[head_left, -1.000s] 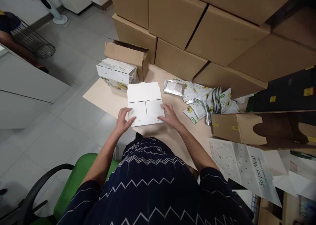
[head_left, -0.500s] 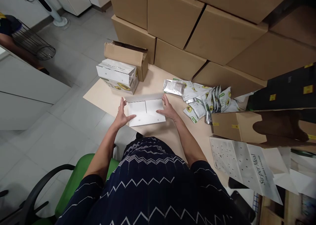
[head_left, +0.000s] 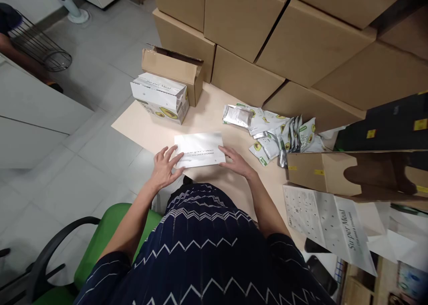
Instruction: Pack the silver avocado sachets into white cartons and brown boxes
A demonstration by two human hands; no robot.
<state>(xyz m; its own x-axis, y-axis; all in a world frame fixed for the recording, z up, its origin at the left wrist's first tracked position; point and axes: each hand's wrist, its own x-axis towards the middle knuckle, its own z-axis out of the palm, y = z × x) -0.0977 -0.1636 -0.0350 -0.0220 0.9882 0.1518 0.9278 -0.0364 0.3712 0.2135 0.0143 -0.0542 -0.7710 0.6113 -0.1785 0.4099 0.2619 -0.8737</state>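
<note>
A white carton (head_left: 199, 161) with a "Su·per Meal" panel faces up between my two hands, at the near edge of the table. My left hand (head_left: 164, 166) is at its left end, with a fingertip on the printed panel and the thumb along the near side. At the right end, the fingers and thumb of my right hand (head_left: 236, 161) hold the carton's edge. The carton's underside and far side are hidden. Beyond it stands a printed white box (head_left: 160, 100) with avocado pictures and a raised flap.
An open brown box (head_left: 172, 68) stands behind the printed box. Silver and white pouches (head_left: 267, 131) lie piled on the table (head_left: 207, 113). Large brown cartons (head_left: 247, 71) form a wall behind. Flat printed sheets (head_left: 329, 220) lie right, by a cut-out cardboard box (head_left: 321, 171). A green chair (head_left: 110, 242) is left.
The carton's upright flap has folded down, and its printed panel now covers the plain white flaps. My left hand's fingers have come over the top, and my right hand has shifted slightly right.
</note>
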